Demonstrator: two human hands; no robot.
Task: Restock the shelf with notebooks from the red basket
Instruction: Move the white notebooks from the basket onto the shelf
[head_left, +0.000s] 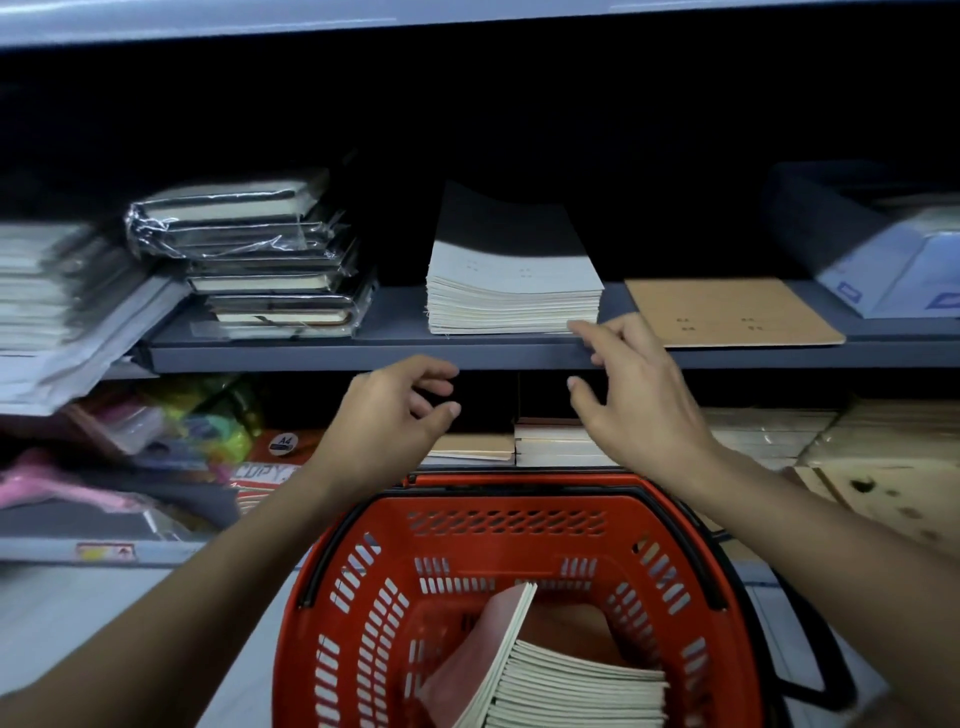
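Head view is showing both hands empty: left hand (400, 402) hanging loosely curled, right hand (634, 387) spreading its fingers beside the grey stack (511, 291) on the shelf (395, 351). At six o'clock the red basket (514, 525) is holding notebooks (566, 686); free shelf room is lying at nine o'clock of the stack.

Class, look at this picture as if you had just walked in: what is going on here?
A person is restocking a shelf with notebooks. Both hands are empty: the left hand hovers in front of the shelf edge, and the right hand reaches toward the corner of the grey notebook stack on the shelf. Below, the red basket holds more notebooks, pink-covered ones, not yet shelved.
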